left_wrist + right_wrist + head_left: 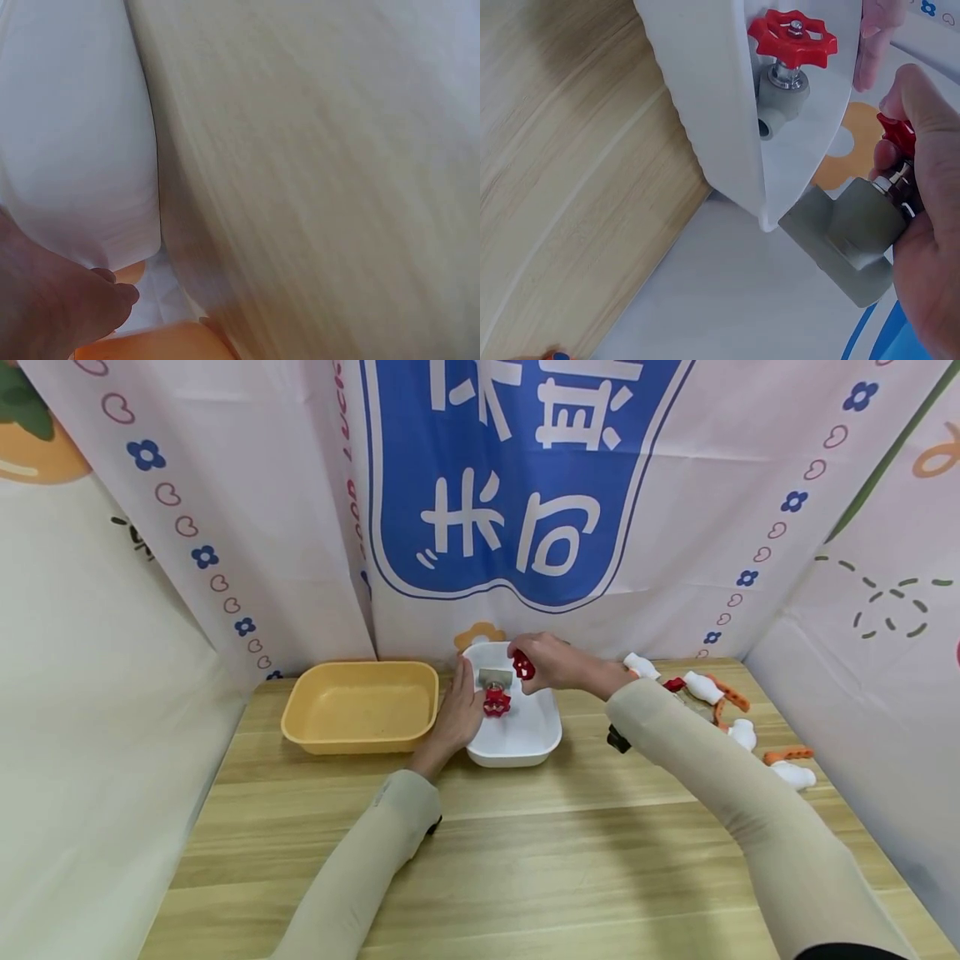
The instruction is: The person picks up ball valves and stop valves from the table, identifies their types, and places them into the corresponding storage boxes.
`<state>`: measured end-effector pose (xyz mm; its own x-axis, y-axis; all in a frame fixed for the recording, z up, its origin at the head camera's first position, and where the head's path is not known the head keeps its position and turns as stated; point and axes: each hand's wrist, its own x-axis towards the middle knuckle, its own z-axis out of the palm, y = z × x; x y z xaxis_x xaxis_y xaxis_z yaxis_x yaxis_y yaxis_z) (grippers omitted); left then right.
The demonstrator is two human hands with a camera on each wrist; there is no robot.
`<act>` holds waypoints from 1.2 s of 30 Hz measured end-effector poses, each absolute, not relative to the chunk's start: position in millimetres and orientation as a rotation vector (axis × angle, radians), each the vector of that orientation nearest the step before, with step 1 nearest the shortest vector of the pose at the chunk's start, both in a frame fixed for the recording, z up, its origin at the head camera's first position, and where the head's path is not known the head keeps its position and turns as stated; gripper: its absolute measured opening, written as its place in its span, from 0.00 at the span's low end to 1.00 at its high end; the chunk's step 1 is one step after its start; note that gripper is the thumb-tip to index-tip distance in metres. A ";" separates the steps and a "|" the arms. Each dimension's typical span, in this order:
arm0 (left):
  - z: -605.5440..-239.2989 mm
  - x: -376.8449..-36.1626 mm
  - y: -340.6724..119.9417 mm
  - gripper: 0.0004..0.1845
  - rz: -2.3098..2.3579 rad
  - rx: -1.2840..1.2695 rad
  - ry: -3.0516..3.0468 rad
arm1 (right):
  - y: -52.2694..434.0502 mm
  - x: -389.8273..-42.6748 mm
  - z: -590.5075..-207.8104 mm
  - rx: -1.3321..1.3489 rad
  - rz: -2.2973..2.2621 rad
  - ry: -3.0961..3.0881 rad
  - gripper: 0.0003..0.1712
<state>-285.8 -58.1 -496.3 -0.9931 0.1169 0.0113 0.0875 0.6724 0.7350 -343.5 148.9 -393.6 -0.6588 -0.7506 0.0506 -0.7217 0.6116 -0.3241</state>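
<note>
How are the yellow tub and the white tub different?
The yellow tub holds nothing, while the white tub has a grey valve with a red handwheel lying in it. No hand touches the yellow tub; the left hand rests against the white tub's side and the right hand holds a second valve above it. Both are shallow, rounded rectangular tubs standing side by side on the wooden table.
</note>
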 end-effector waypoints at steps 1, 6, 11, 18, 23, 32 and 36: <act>-496.6 -285.8 -57.8 0.39 1.246 0.174 2.840 | 147.9 -343.1 -394.0 -1.260 -0.497 2.735 0.31; -498.6 -286.5 -56.4 0.39 1.240 0.164 2.836 | 143.3 -341.4 -396.2 -1.265 -0.513 2.725 0.31; -497.9 -286.3 -56.6 0.39 1.237 0.152 2.832 | 139.4 -342.8 -399.3 -1.262 -0.537 2.727 0.30; -496.9 -284.9 -57.1 0.39 1.222 0.162 2.838 | 137.3 -346.6 -405.6 -1.269 -0.595 2.722 0.28; -497.7 -286.1 -57.8 0.39 1.216 0.166 2.835 | 137.0 -348.2 -409.9 -1.240 -0.637 2.710 0.28; -496.6 -285.3 -56.9 0.39 1.213 0.171 2.855 | 136.8 -351.8 -414.3 -1.201 -0.642 2.713 0.30; -497.0 -285.4 -56.7 0.39 1.213 0.171 2.855 | 136.1 -352.6 -416.4 -1.195 -0.641 2.711 0.30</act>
